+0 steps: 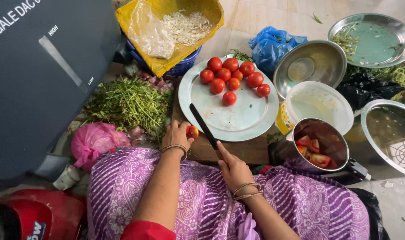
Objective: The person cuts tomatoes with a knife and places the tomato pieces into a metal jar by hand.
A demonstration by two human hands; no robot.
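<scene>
Seated on the floor in a purple patterned garment, a person cuts tomatoes: the left hand (176,134) pinches a small tomato (192,131) on the wooden board (251,152), while the right hand (232,168) is closed around the handle of a dark-bladed knife (204,126) that slants over the rim of a round steel plate (211,111). The step in hand looks like halving that tomato; the next move would call for steadying the fruit with fingertips clear of the edge before the blade is brought across. To the left stands a large dark grey appliance body (38,75) with white lettering and a level strip. A yellow bag (167,26), opened over a blue basket, holds pale shreds and a clear plastic wrap. Nine whole tomatoes (231,75) sit on the plate. A steel pot (320,142) at right holds cut pieces. A blue plastic bag (271,44) and a knotted pink one (93,140) lie nearby.
</scene>
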